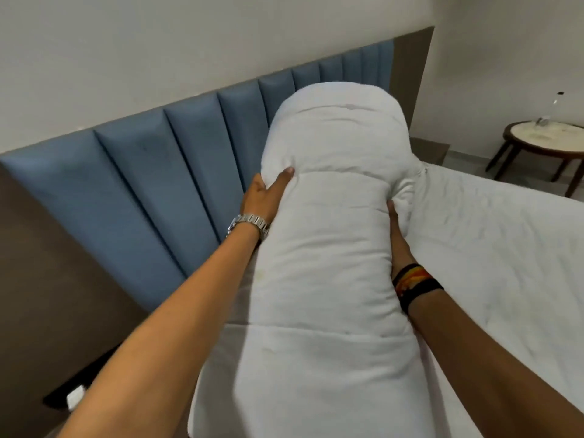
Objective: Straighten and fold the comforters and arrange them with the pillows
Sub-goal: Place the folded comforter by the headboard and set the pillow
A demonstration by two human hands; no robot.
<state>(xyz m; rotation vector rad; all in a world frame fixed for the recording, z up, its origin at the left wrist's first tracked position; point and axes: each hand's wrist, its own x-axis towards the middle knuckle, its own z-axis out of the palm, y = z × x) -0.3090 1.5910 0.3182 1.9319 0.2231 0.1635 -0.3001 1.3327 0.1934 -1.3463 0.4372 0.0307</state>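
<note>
A blue padded headboard [177,153] of vertical panels ran along the pale wall [189,42], framed by a brown surround [410,74] at its right end and lower left. Right of the headboard, well apart from it, stood a small round side table [546,143] with dark wooden legs and a light top bearing something small and unclear. Below the headboard's left end sat a white wall socket [75,396].

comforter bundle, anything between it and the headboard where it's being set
Nothing visible. The folded comforter is gripped on both sides by the left hand and right hand, beside the blue headboard. No pillow or other object shows in the narrow gap between them; the bed beneath it is hidden.
</note>
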